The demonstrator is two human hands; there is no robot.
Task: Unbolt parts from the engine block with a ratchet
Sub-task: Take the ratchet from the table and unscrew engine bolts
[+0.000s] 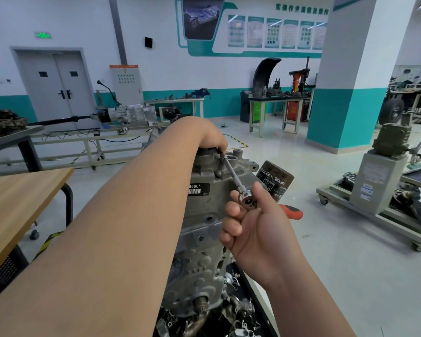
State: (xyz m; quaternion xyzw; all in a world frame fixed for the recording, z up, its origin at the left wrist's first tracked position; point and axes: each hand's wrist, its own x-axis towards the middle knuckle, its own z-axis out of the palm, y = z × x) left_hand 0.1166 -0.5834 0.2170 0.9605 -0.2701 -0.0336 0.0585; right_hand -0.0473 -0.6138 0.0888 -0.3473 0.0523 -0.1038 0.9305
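Ratchet (249, 199), red-handled: right hand (258, 232) clamped round its head, near. Extension bar (233, 175) runs far-left to engine block (204, 227) top; left hand (212, 139) curled on its tip.

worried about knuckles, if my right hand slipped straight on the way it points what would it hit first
Probably the engine block, beside its barcode label; the right hand, gripping the ratchet, points up-left at that face. Depth is unclear.

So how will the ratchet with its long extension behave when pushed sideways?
Probably stiff: ratchet and extension look like bare steel. Its far end may wobble; the left hand seems to steady it. The red handle in the right hand likely grips well.
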